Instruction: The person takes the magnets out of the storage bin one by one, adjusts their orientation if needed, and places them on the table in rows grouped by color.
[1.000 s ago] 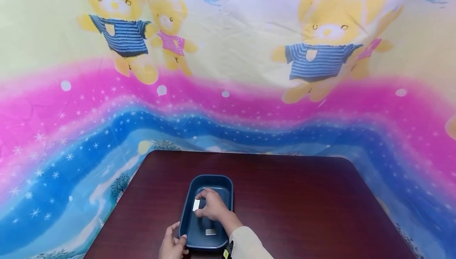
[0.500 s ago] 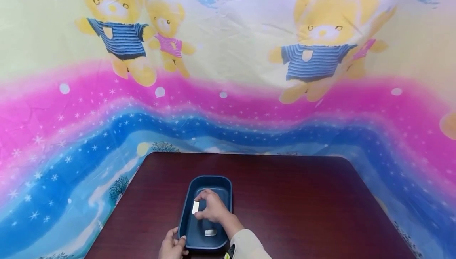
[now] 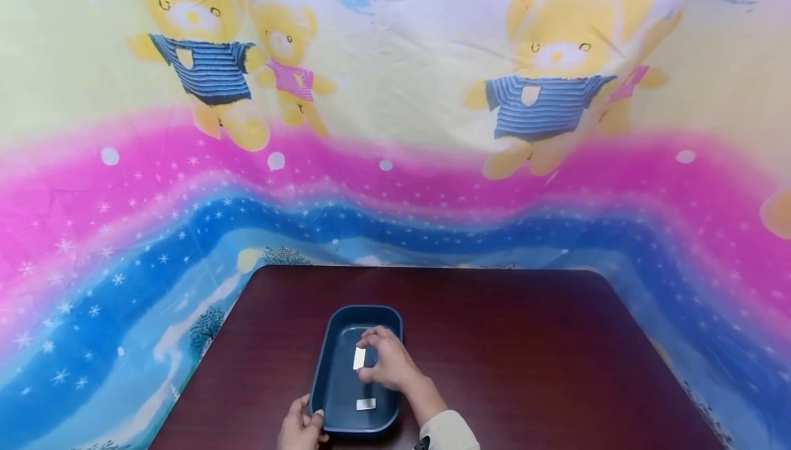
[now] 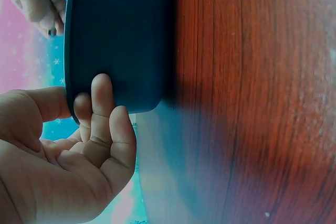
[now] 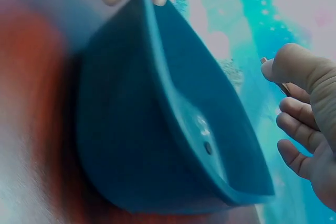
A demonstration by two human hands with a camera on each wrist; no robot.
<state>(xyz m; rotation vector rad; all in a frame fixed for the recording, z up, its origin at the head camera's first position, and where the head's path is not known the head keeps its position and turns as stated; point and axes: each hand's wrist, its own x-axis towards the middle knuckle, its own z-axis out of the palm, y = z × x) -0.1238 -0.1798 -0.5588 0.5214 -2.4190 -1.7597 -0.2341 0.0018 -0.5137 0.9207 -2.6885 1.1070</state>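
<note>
A deep dark-blue rectangular tray (image 3: pixel 336 395) with rounded corners stands on the table. My left hand (image 3: pixel 300 426) grips its near left corner, thumb over the rim and fingers against the outer wall in the left wrist view. Between thumb and fingertips, my right hand (image 3: pixel 392 362) pinches a small shiny silver rectangular piece (image 3: pixel 360 358) above the tray. Seen edge-on in the right wrist view, that piece (image 5: pixel 276 78) looks thin and sits higher than the rim. A second silver rectangular piece (image 3: pixel 366 404) lies flat on the tray floor near the close end.
The dark red-brown wooden table (image 3: pixel 525 354) extends to the right of the tray and behind it. A cloth backdrop (image 3: pixel 395 127) printed with bears hangs beyond the table's far edge.
My right hand has shifted to the right, carrying the pinched silver piece from the tray's left side toward its middle. The left hand stays at the corner; the other piece stays put.
</note>
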